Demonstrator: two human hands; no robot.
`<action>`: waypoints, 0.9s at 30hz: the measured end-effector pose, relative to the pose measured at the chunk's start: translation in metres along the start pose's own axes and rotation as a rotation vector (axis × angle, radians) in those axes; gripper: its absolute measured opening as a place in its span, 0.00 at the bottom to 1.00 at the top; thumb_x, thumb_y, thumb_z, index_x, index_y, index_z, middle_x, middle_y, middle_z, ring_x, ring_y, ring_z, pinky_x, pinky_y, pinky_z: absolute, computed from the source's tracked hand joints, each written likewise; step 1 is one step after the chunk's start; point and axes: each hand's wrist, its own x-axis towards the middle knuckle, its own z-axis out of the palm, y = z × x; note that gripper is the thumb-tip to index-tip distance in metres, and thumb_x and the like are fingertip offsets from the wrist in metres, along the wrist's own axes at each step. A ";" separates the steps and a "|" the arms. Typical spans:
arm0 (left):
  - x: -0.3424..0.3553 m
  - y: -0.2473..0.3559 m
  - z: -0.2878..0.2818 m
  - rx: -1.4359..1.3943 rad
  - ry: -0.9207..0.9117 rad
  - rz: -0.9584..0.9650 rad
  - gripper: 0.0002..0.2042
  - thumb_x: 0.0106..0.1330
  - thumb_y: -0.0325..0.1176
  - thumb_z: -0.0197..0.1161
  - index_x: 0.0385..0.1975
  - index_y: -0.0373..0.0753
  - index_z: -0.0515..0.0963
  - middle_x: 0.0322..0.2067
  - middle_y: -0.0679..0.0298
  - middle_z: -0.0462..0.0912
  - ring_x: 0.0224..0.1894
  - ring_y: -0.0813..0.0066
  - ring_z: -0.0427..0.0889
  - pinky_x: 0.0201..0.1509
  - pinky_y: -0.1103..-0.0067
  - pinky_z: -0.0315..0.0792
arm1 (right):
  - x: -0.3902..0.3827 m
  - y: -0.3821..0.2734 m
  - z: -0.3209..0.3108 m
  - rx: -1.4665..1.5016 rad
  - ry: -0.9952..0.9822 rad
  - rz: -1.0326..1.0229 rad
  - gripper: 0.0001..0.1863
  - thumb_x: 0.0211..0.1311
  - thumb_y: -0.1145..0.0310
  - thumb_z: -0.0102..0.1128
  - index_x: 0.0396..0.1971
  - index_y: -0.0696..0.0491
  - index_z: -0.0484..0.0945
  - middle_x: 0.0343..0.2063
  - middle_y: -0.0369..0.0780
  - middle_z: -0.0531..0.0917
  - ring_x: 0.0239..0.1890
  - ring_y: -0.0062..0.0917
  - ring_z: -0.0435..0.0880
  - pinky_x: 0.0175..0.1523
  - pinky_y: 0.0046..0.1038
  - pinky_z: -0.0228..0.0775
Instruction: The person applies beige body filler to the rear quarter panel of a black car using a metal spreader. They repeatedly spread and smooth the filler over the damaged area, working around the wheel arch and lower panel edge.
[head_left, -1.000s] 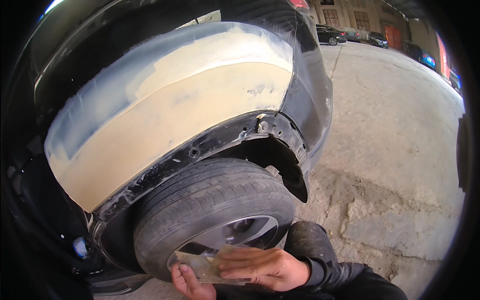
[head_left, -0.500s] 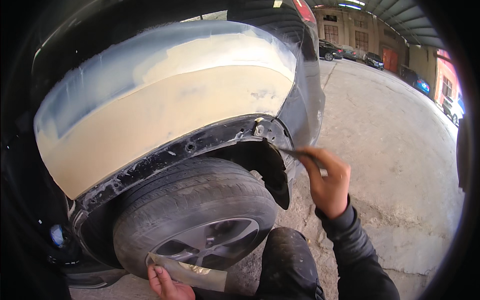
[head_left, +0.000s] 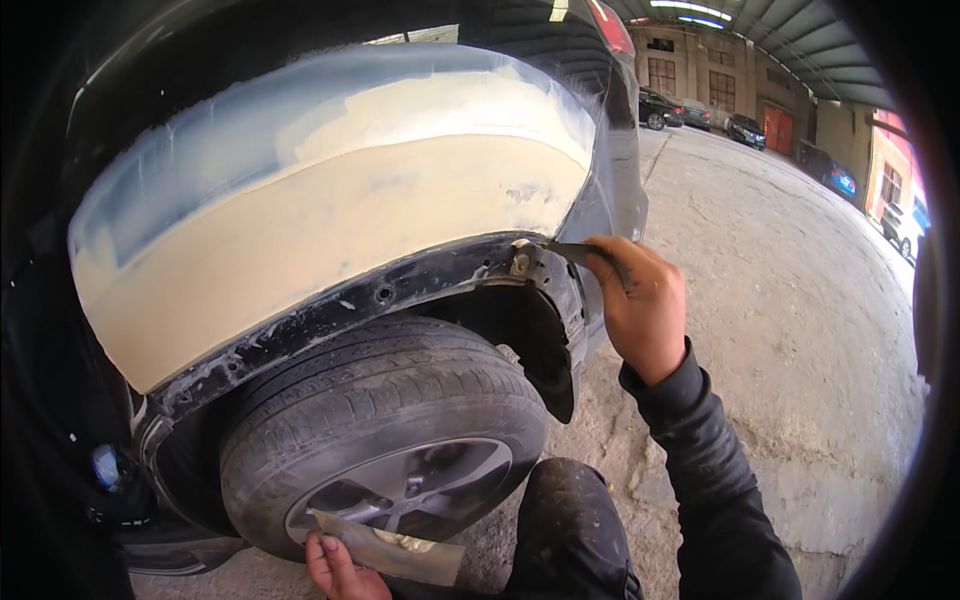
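My right hand [head_left: 648, 308] grips a dark, thin putty spreader [head_left: 573, 252], its tip at the rear corner of the black wheel arch edge [head_left: 430, 272]. Right above that edge, cream body filler [head_left: 360, 205] covers the car's dark rear quarter panel, with bluish-grey sanded patches along its upper border. A small rough spot shows in the filler near the spreader. Low in the picture, my left hand [head_left: 342, 572] pinches one end of a flat, greyish metal plate [head_left: 385, 553]. A dab of cream filler [head_left: 415, 543] lies along the plate's upper edge.
The tyre [head_left: 370, 385] and spoked wheel stand between the arch and my left hand. A loose black liner flap [head_left: 545, 350] hangs behind the tyre. My knee [head_left: 570, 510] is close to the wheel. Concrete floor [head_left: 780, 330] stretches right; parked cars [head_left: 745, 131] stand far off.
My right hand has moved up and slightly left, bringing the spreader from the arch's lower rear corner to the filler's lower edge. My left hand and the plate have shifted slightly right.
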 end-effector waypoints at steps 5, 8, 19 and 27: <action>0.008 0.032 0.010 -0.444 0.077 -0.413 0.14 0.76 0.30 0.57 0.45 0.20 0.77 0.39 0.52 0.82 0.41 0.67 0.79 0.44 0.74 0.74 | 0.003 -0.001 0.001 0.000 -0.054 0.036 0.07 0.60 0.76 0.64 0.38 0.59 0.84 0.31 0.49 0.85 0.32 0.43 0.85 0.39 0.32 0.75; 0.011 0.039 0.015 -0.474 0.064 -0.429 0.14 0.75 0.29 0.59 0.47 0.19 0.77 0.40 0.51 0.83 0.42 0.69 0.80 0.46 0.74 0.75 | 0.005 -0.003 0.005 0.019 -0.003 -0.052 0.05 0.60 0.75 0.65 0.36 0.55 0.85 0.24 0.45 0.81 0.27 0.41 0.80 0.33 0.35 0.71; -0.011 -0.003 -0.003 0.032 -0.044 -0.017 0.14 0.70 0.19 0.62 0.54 0.23 0.78 0.51 0.38 0.79 0.45 0.53 0.82 0.49 0.67 0.79 | 0.011 -0.011 0.001 -0.065 -0.036 -0.141 0.06 0.58 0.77 0.65 0.35 0.57 0.85 0.26 0.46 0.83 0.29 0.41 0.81 0.35 0.35 0.72; -0.013 -0.001 -0.002 -0.109 -0.015 -0.089 0.14 0.71 0.21 0.62 0.53 0.20 0.77 0.49 0.40 0.80 0.45 0.56 0.82 0.49 0.68 0.78 | 0.014 -0.021 0.001 -0.055 -0.052 -0.180 0.06 0.56 0.77 0.67 0.35 0.55 0.85 0.24 0.43 0.82 0.28 0.39 0.81 0.35 0.35 0.71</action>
